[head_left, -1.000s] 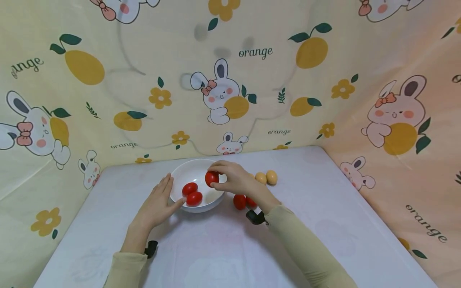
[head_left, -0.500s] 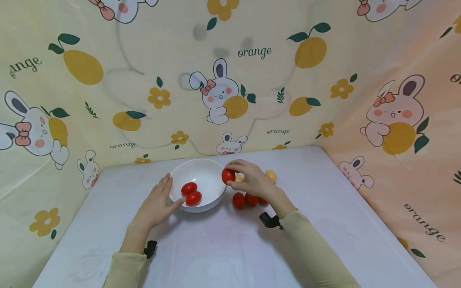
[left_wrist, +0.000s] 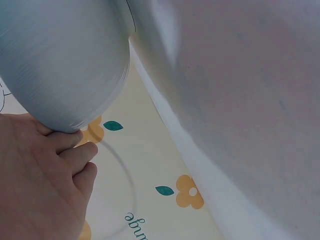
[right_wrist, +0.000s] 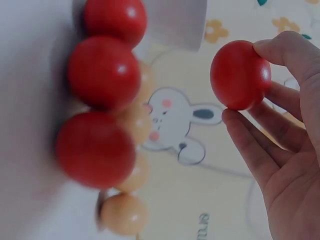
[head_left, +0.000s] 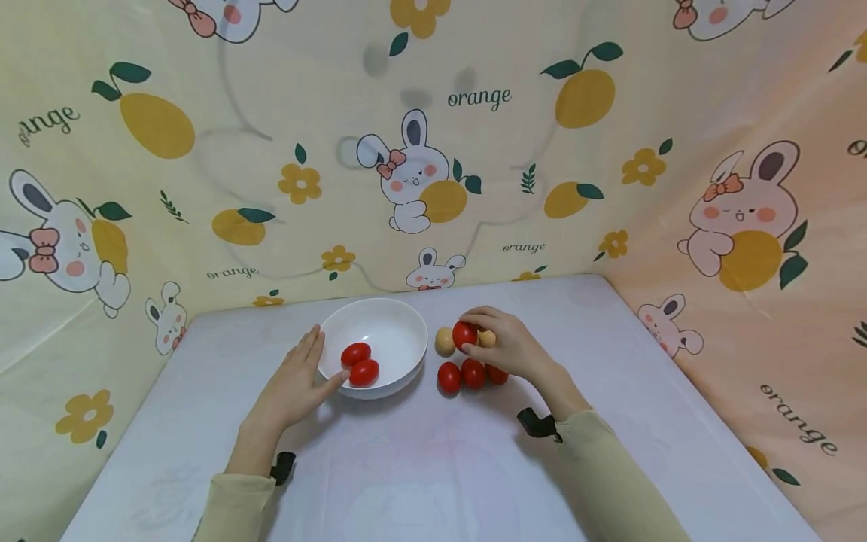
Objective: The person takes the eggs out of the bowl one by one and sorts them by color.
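A white bowl [head_left: 400, 316] stands left of the middle with two red eggs [head_left: 364, 373] lying together inside. My left hand [head_left: 290, 391] rests against its left side, fingers extended along the outer wall and thumb at the near rim. The left wrist view has the fingertips [left_wrist: 82, 152] touching the bowl's outside [left_wrist: 65, 60]. Right of the bowl, my right hand [head_left: 508, 342] pinches a red egg [right_wrist: 240, 75] between thumb and fingertips, raised off the table. Three more red eggs [head_left: 472, 373] lie in a row nearer me.
Pale tan eggs [head_left: 445, 342] lie in a row behind the red ones, partly hidden by the right hand; the right wrist view has several tan eggs [right_wrist: 125, 214]. A white cloth covers the table [head_left: 406, 467]. A printed sheet [head_left: 325, 150] hangs behind and at the sides.
My right hand has carried the red egg from over the bowl rightward, out past the rim to above the tan eggs. The left hand and the two eggs in the bowl stay put.
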### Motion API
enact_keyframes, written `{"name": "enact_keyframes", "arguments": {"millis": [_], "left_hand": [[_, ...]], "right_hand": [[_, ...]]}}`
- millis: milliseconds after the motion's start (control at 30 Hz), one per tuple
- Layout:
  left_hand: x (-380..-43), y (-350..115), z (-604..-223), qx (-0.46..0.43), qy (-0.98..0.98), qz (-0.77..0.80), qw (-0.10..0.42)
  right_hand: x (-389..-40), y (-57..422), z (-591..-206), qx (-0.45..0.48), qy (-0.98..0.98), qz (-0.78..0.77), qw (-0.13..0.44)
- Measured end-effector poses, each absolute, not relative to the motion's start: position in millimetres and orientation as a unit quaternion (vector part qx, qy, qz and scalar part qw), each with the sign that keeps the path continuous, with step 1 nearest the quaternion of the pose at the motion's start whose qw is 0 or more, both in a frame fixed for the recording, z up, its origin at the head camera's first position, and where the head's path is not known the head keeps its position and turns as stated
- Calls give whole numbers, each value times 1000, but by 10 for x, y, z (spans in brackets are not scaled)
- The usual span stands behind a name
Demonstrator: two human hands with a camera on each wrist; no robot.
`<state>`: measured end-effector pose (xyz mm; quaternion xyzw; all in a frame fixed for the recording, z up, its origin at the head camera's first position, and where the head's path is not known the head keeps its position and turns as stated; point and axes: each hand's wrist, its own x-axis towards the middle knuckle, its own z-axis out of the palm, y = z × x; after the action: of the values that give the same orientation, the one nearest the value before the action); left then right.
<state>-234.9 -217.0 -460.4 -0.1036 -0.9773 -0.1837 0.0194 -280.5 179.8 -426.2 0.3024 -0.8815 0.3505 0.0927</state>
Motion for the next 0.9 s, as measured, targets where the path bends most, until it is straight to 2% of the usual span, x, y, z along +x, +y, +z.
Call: {"name": "enact_keyframes", "arguments": {"millis": [700,900], "left_hand": [[-2332,-2163,-4584,-114,-976,-183,28],[-2326,-2160,-4574,-112,-977,-181,23]], "right_hand": [[-2805,2440,-4583,263,-903,322,104],[-2798,2560,-4631,244,-913,315,86]]}}
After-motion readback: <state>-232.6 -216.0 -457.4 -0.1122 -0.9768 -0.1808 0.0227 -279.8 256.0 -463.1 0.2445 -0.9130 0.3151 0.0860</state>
